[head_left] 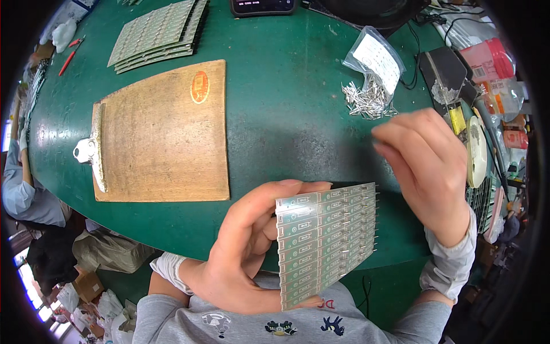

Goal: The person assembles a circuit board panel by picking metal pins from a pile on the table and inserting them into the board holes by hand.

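One panel of circuit strips held up over a green table, a pin pile and a clipboard behind it.

At the far left lies one red-handled cutter (pixel 71 54), then one wooden clipboard (pixel 163 133) with its metal clip at the left edge, and beyond it one fanned stack of circuit panels (pixel 157 35), four or so layers showing. Bare green table (pixel 275 103) lies open between the clipboard and the things on the right. The left hand (pixel 243 252) grips one circuit panel (pixel 323 241) by its left edge, thumb on top, above the table's near rim; pins jut from the panel's right edge. One heap of loose metal pins (pixel 366 100) spills beside one clear bag (pixel 375 57). The right hand (pixel 427 163), blurred, hangs above the panel's right side, fingers curled; whether it pinches anything I cannot tell.
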Demonstrator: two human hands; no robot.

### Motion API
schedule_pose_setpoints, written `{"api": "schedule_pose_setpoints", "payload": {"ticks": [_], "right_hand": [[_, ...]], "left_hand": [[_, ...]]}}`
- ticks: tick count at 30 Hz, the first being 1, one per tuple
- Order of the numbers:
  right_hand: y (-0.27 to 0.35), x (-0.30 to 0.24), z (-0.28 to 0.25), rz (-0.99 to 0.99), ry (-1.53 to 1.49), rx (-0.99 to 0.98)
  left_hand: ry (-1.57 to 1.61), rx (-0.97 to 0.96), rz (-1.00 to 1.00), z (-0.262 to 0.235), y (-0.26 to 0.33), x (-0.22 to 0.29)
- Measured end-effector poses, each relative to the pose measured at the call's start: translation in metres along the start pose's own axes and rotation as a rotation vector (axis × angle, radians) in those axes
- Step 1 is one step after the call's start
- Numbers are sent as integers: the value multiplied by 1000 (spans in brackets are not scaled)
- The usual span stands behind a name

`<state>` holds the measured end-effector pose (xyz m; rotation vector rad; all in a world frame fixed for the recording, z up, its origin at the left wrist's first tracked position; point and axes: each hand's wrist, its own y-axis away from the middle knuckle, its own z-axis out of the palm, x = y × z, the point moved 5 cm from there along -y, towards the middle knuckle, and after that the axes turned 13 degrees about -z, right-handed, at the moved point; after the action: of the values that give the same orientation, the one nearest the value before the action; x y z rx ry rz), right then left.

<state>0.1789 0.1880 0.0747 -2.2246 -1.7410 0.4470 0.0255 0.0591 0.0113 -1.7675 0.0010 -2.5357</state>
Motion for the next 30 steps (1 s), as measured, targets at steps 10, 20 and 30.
{"api": "schedule_pose_setpoints", "payload": {"ticks": [10,20,30], "right_hand": [[-12,11,19,-94,242,-306],[-1,20,7,-13,229,-137],[-4,13,23,-50,308,-215]], "left_hand": [[59,-326,-146,2,-3,4],[55,-343,-151,3,-2,4],[47,-321,-162,5,0,3]]}}
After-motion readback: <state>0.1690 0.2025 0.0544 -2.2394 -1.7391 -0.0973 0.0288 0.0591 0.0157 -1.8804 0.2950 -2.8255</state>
